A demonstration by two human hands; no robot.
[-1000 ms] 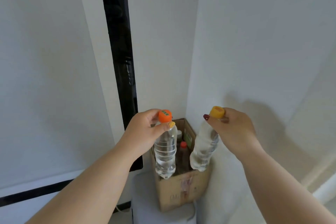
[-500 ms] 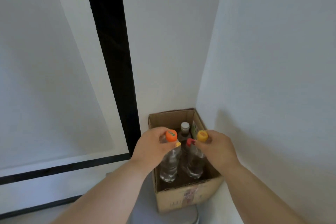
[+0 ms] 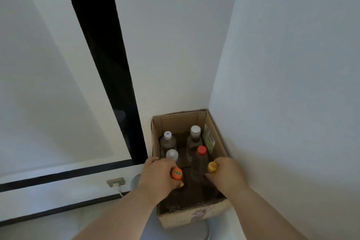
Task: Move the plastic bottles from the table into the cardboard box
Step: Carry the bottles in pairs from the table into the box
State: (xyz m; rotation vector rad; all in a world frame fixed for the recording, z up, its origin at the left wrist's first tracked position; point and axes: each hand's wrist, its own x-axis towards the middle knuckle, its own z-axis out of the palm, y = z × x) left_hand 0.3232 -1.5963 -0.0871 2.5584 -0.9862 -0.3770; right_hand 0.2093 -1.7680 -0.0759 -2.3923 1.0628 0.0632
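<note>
one camera, worn on the head, looks steeply down from close above into the box [image 3: 196,213] tucked in the wall corner.

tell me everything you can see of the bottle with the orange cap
The orange-capped bottle stands roughly upright in the near left part of the cardboard box. Its round orange cap carries a small green mark on top. The left hand grips it just under the cap, hiding the neck; the clear plastic body below is lost in the box's shadow, so its base and any contact with the floor cannot be seen.
</note>
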